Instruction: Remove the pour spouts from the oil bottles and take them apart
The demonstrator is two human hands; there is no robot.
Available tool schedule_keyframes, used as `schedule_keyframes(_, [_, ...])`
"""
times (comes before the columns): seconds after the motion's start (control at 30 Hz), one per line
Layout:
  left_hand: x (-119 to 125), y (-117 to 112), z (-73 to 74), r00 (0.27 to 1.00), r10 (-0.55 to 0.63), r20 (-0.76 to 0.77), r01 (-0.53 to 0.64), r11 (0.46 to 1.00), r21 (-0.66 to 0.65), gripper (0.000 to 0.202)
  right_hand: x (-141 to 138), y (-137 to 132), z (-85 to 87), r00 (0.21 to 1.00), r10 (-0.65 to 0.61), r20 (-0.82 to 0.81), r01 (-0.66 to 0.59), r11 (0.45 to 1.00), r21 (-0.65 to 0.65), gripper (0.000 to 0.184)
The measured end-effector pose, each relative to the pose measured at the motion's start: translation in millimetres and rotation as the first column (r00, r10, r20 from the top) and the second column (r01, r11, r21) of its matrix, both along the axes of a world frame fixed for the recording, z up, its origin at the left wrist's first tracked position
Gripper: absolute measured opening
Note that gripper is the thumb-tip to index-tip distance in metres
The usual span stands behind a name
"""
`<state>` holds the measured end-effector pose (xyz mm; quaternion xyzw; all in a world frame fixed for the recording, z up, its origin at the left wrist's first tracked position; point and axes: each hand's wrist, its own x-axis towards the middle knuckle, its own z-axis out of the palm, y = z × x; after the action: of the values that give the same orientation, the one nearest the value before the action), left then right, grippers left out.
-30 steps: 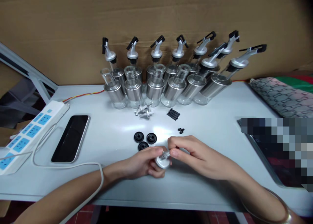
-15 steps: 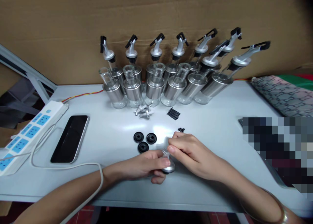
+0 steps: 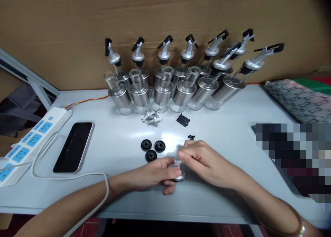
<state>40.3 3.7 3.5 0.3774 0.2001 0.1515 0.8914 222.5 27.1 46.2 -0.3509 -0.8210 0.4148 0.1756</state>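
Your left grip [image 3: 156, 173] is closed on a silver pourer head [image 3: 181, 175], thumb pressed against its dome, black base underneath, just above the near part of the bench [image 3: 219, 206]. Your right grip [image 3: 204, 159] has its fingertips bunched at the slim spout end; whether they pinch a small part there, you cannot tell. No black lever shows on this head, so it looks only partly built.

Taking that head as the clock's centre, three black discs [image 3: 159, 146] lie near, at 10 to 11 o'clock. Small black pieces [image 3: 190, 136] sit at 1 o'clock, black levers [image 3: 183, 120] at 12, and a silver heap of spout parts [image 3: 155, 120] at 11.

Farther off, four open-necked bottles [image 3: 139, 95] stand at 11 to 12 o'clock, without pourers. Eight fitted bottles [image 3: 205, 87], behind them and toward 1 o'clock, look finished. Your phone [image 3: 73, 147] lies between 9 and 10.
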Motion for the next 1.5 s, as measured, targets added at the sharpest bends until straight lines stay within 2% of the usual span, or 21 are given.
schedule_keyframes(0.1, [0.6, -0.1, 1.0, 1.0, 0.011, -0.023, -0.012, 1.0, -0.008, 0.045, -1.5, -0.8, 0.9, 1.0, -0.027, 0.007, 0.027, 0.998, -0.056, 0.043])
schedule_keyframes(0.2, [1.4, -0.7, 1.1, 0.999, 0.03, -0.038, -0.032, 0.999, -0.037, 0.047, -0.7, -1.1, 2.2, 0.996, -0.085, 0.024, 0.088, 0.974, -0.21, 0.046])
schedule_keyframes(0.37, [1.7, -1.7, 1.3, 0.996, 0.037, -0.076, -0.043, 0.996, -0.08, 0.048, 4.3, -0.6, 2.4, 0.993, -0.109, 0.037, 0.111, 0.826, -0.552, 0.056])
schedule_keyframes(0.43, [1.1, -1.8, 1.6, 0.996, 0.029, -0.085, -0.035, 0.997, -0.067, 0.046, 5.3, -0.2, 2.7, 0.992, -0.122, 0.039, 0.12, 0.776, -0.619, 0.059])
schedule_keyframes(0.5, [0.4, -2.1, 1.7, 0.997, 0.034, -0.075, -0.037, 0.999, -0.04, 0.041, 6.4, 1.7, 4.5, 0.987, -0.158, 0.039, 0.146, 0.759, -0.635, 0.06])
schedule_keyframes(0.6, [0.1, -2.8, 1.1, 0.996, 0.074, -0.041, -0.076, 0.996, -0.037, 0.038, 11.7, 9.0, 10.2, 0.97, -0.241, -0.022, 0.181, 0.785, -0.592, 0.057])
schedule_keyframes(0.73, [1.6, -2.7, 1.7, 0.993, 0.109, -0.048, -0.114, 0.989, -0.098, 0.04, 25.8, 22.9, 16.6, 0.927, -0.364, -0.086, 0.295, 0.854, -0.427, 0.044])
schedule_keyframes(0.83, [2.6, -2.1, 3.5, 0.992, 0.11, -0.069, -0.118, 0.986, -0.119, 0.041, 36.4, 30.7, 15.2, 0.901, -0.427, -0.075, 0.374, 0.854, -0.362, 0.034])
schedule_keyframes(1.0, [2.6, -1.9, 3.8, 0.991, 0.114, -0.067, -0.122, 0.985, -0.123, 0.041, 47.8, 39.7, 3.3, 0.898, -0.438, 0.041, 0.432, 0.859, -0.275, 0.035])
schedule_keyframes(1.17, [2.2, -2.1, 3.7, 0.991, 0.117, -0.071, -0.125, 0.984, -0.124, 0.042, 52.1, 42.9, -9.5, 0.865, -0.418, 0.277, 0.452, 0.889, -0.07, 0.032])
schedule_keyframes(1.3, [2.4, -1.7, 5.5, 0.99, 0.113, -0.082, -0.123, 0.985, -0.123, 0.041, 49.7, 41.3, -14.1, 0.808, -0.463, 0.364, 0.461, 0.882, 0.097, 0.022])
schedule_keyframes(1.5, [3.1, -1.7, 5.0, 0.99, 0.118, -0.076, -0.127, 0.983, -0.131, 0.042, 45.1, 41.5, -13.8, 0.793, -0.457, 0.402, 0.45, 0.885, 0.118, 0.016])
